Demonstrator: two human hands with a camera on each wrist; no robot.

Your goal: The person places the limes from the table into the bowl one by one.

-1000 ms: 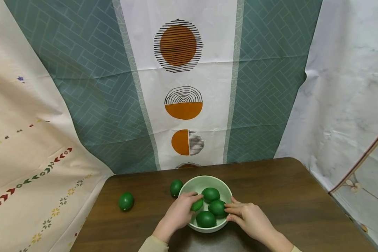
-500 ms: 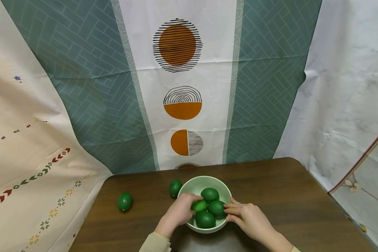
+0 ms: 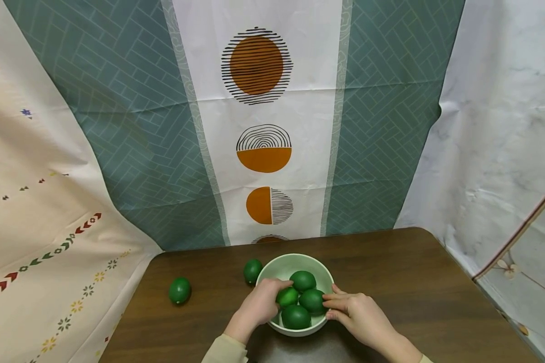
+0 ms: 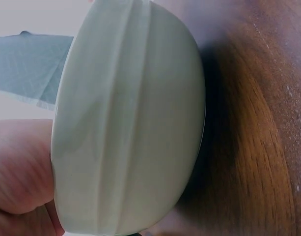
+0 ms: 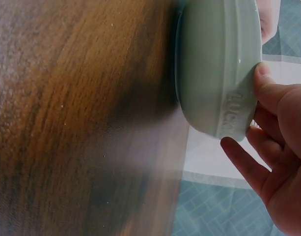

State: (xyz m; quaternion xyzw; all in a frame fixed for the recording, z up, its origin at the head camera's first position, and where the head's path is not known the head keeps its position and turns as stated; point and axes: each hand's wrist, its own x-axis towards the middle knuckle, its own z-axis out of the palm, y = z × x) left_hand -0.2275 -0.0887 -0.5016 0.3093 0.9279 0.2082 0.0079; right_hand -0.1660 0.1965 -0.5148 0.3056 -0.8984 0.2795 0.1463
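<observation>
A pale green bowl (image 3: 296, 257) stands on the brown table with several green limes in it. My left hand (image 3: 259, 301) reaches over its left rim, finger and thumb spread beside a brighter lime (image 3: 287, 296). At the right side my right hand (image 3: 356, 312) grips the bowl rim, fingertips over the edge close to another lime (image 3: 313, 301). The right wrist view shows the thumb (image 5: 264, 78) on the outer wall near raised lettering. In the left wrist view the bowl's wall (image 4: 125, 118) hides most of my left hand (image 4: 22, 167).
Two limes lie outside the bowl: one lime (image 3: 253, 271) just left of it, another lime (image 3: 179, 291) farther left on the table (image 3: 390, 262). Patterned cloths (image 3: 263, 111) hang behind and at both sides.
My left hand has lowered the brighter lime among the others in the bowl, and its fingers have loosened from it. The right hand keeps its hold on the rim.
</observation>
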